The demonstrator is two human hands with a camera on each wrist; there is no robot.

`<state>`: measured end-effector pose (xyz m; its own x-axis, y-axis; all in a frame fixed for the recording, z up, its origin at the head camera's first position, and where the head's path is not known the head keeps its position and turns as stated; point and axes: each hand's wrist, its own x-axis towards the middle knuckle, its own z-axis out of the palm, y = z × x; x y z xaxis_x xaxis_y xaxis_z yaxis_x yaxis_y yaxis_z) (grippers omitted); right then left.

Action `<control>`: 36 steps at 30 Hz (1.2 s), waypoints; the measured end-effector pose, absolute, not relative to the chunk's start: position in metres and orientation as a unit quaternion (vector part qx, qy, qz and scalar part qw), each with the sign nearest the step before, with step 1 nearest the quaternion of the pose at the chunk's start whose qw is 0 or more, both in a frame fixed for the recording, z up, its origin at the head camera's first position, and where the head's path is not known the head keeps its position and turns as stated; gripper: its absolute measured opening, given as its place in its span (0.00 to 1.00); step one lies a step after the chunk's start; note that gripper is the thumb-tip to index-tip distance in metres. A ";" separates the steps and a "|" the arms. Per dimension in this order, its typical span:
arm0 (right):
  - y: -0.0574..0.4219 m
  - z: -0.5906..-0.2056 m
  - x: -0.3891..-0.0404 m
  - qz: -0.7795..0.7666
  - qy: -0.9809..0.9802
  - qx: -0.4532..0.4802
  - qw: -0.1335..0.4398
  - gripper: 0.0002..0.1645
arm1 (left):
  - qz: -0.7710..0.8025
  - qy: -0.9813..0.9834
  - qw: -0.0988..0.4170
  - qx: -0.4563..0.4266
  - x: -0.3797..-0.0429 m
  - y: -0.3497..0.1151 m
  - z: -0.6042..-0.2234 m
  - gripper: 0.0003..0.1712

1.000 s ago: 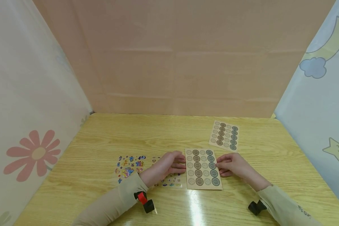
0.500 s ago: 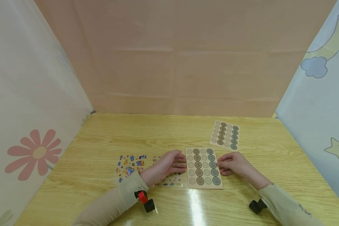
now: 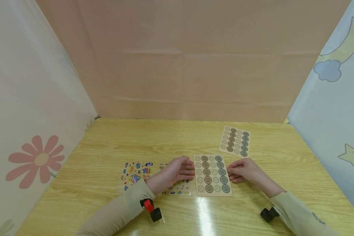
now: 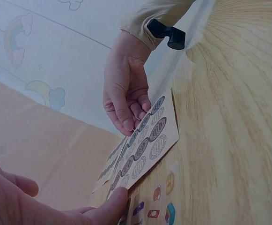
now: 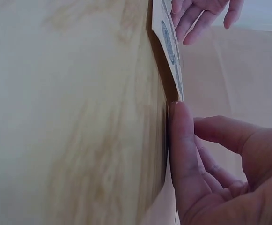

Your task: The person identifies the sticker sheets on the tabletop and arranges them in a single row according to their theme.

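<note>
A kraft-coloured sticker sheet (image 3: 213, 176) with columns of round stickers lies before me, its edge slightly raised off the table in the right wrist view. My left hand (image 3: 177, 172) rests along its left side, fingers loosely extended. In the left wrist view the left thumb (image 4: 112, 206) touches the sheet's edge. At the opposite side my right hand (image 3: 244, 170) pinches the sheet's right edge with thumb and fingertips. The right wrist view has a right fingertip (image 5: 180, 117) against that edge. Whether a single sticker is lifted there is too small to tell.
Behind to the right lies a second sheet of round stickers (image 3: 234, 141). Clear sheets with colourful small stickers (image 3: 137, 173) lie at the left, partly under the left forearm. The wooden table (image 3: 153, 134) ends at a tan back panel (image 3: 177, 82).
Almost everything has stayed in place. My right fingertips have drawn back slightly, from over the sheet's right margin to its very edge. The left hand holds its position.
</note>
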<state>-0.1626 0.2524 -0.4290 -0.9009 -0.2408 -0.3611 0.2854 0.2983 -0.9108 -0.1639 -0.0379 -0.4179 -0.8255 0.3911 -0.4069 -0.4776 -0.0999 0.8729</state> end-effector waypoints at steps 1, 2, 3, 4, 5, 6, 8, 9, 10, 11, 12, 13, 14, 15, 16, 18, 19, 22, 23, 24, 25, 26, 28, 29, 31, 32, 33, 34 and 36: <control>0.253 -0.429 -0.163 -0.593 0.774 0.012 0.223 0.14 | 0.741 0.603 0.293 -0.037 -0.164 -0.038 -0.418 0.28; 0.254 -0.429 -0.163 -0.593 0.773 0.009 0.224 0.14 | 0.741 0.603 0.293 -0.037 -0.164 -0.038 -0.418 0.28; 0.254 -0.430 -0.163 -0.594 0.772 0.008 0.225 0.14 | 0.742 0.602 0.294 -0.038 -0.164 -0.038 -0.417 0.28; 0.255 -0.430 -0.163 -0.594 0.772 0.007 0.225 0.14 | 0.742 0.602 0.293 -0.038 -0.164 -0.038 -0.417 0.28; 0.255 -0.430 -0.163 -0.594 0.772 0.007 0.225 0.14 | 0.742 0.602 0.293 -0.039 -0.164 -0.039 -0.417 0.28; 0.255 -0.430 -0.163 -0.593 0.773 0.006 0.226 0.15 | 0.742 0.602 0.294 -0.039 -0.164 -0.039 -0.417 0.28; 0.255 -0.429 -0.162 -0.592 0.773 0.003 0.227 0.15 | 0.742 0.602 0.294 -0.039 -0.164 -0.039 -0.417 0.28; 0.255 -0.429 -0.162 -0.591 0.774 0.002 0.226 0.15 | 0.742 0.601 0.294 -0.039 -0.164 -0.039 -0.417 0.28; 0.255 -0.429 -0.162 -0.591 0.775 0.000 0.226 0.16 | 0.742 0.601 0.294 -0.039 -0.163 -0.039 -0.417 0.28; 0.255 -0.428 -0.162 -0.590 0.775 -0.001 0.226 0.16 | 0.742 0.601 0.293 -0.039 -0.163 -0.039 -0.417 0.28; 0.255 -0.428 -0.162 -0.590 0.775 -0.003 0.226 0.16 | 0.742 0.601 0.293 -0.039 -0.163 -0.038 -0.417 0.28; 0.255 -0.428 -0.162 -0.589 0.776 -0.004 0.226 0.16 | 0.742 0.602 0.292 -0.039 -0.163 -0.038 -0.417 0.28; 0.255 -0.428 -0.162 -0.589 0.776 -0.005 0.226 0.16 | 0.743 0.601 0.292 -0.039 -0.163 -0.039 -0.417 0.28; 0.255 -0.428 -0.162 -0.590 0.775 -0.005 0.226 0.16 | 0.743 0.601 0.292 -0.039 -0.163 -0.039 -0.417 0.28; 0.255 -0.427 -0.162 -0.590 0.775 -0.006 0.226 0.16 | 0.743 0.601 0.292 -0.039 -0.163 -0.039 -0.417 0.28; 0.256 -0.427 -0.162 -0.592 0.774 -0.007 0.227 0.16 | 0.744 0.599 0.292 -0.039 -0.162 -0.039 -0.417 0.28; 0.255 -0.426 -0.162 -0.593 0.773 -0.006 0.226 0.16 | 0.745 0.599 0.292 -0.038 -0.162 -0.039 -0.417 0.28; 0.255 -0.425 -0.162 -0.597 0.770 -0.006 0.224 0.17 | 0.746 0.597 0.294 -0.037 -0.162 -0.040 -0.416 0.28; 0.255 -0.425 -0.162 -0.599 0.769 -0.006 0.223 0.18 | 0.745 0.597 0.295 -0.036 -0.162 -0.040 -0.416 0.28; 0.255 -0.425 -0.162 -0.600 0.768 -0.005 0.223 0.18 | 0.745 0.597 0.295 -0.035 -0.162 -0.040 -0.415 0.28; 0.255 -0.425 -0.162 -0.603 0.766 -0.003 0.222 0.19 | 0.745 0.597 0.295 -0.034 -0.162 -0.040 -0.415 0.28; 0.255 -0.424 -0.162 -0.605 0.765 -0.003 0.221 0.19 | 0.745 0.598 0.295 -0.034 -0.162 -0.040 -0.415 0.28; 0.255 -0.425 -0.162 -0.609 0.762 -0.003 0.221 0.20 | 0.743 0.600 0.296 -0.033 -0.161 -0.040 -0.414 0.28; 0.256 -0.425 -0.162 -0.610 0.761 -0.001 0.221 0.20 | 0.742 0.601 0.296 -0.032 -0.161 -0.040 -0.414 0.28; 0.256 -0.425 -0.161 -0.613 0.758 0.001 0.222 0.21 | 0.738 0.605 0.296 -0.031 -0.161 -0.040 -0.413 0.28; 0.256 -0.425 -0.161 -0.614 0.758 0.000 0.222 0.21 | 0.737 0.607 0.296 -0.029 -0.161 -0.040 -0.412 0.27; 0.256 -0.425 -0.161 -0.614 0.758 0.001 0.222 0.21 | 0.735 0.609 0.296 -0.027 -0.161 -0.040 -0.412 0.27; 0.256 -0.424 -0.161 -0.614 0.758 0.001 0.221 0.21 | 0.734 0.610 0.296 -0.025 -0.161 -0.039 -0.412 0.27; 0.256 -0.423 -0.161 -0.615 0.758 -0.001 0.218 0.21 | 0.733 0.611 0.297 -0.022 -0.161 -0.039 -0.411 0.27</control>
